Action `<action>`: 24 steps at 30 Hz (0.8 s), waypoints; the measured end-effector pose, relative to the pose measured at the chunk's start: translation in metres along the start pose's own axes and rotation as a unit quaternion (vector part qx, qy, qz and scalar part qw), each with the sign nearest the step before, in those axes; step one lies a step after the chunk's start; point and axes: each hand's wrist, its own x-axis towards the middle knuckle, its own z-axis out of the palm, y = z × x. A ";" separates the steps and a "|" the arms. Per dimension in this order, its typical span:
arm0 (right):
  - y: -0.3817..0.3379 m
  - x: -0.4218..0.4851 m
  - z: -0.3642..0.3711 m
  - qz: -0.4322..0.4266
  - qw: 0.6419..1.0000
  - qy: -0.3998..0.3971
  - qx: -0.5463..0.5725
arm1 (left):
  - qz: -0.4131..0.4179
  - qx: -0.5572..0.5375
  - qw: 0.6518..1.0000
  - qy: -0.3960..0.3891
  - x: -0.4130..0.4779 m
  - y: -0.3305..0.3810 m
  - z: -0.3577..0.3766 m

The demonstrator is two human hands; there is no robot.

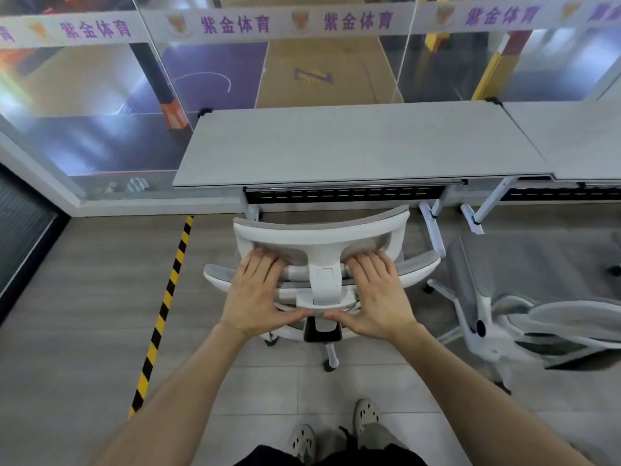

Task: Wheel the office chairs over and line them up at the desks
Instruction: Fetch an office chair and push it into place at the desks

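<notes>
A white office chair with grey mesh (pixel 321 237) stands directly in front of me, its back toward me and its seat under the front edge of the grey desk (pixel 353 142). My left hand (pixel 258 294) grips the left side of the chair's back frame below the headrest. My right hand (pixel 376 294) grips the right side in the same way, thumbs meeting near the centre post. A second white and grey chair (pixel 524 317) stands to the right, turned sideways, in front of a second grey desk (pixel 578 139).
A glass wall with a frosted purple-lettered band (pixel 302 21) runs behind the desks. Yellow-and-black tape (pixel 161 314) crosses the floor on the left. A dark panel (pixel 23 223) is at the far left. My feet (pixel 336 428) are on pale floor tiles.
</notes>
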 end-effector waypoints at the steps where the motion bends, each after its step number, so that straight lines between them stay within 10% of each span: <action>1: -0.002 0.000 0.000 -0.001 1.000 0.000 0.001 | 0.000 0.001 1.000 0.000 -0.002 -0.002 0.000; 24: -0.035 -0.005 0.003 0.029 0.998 -0.042 0.021 | 0.022 -0.045 0.998 -0.039 -0.014 -0.027 -0.026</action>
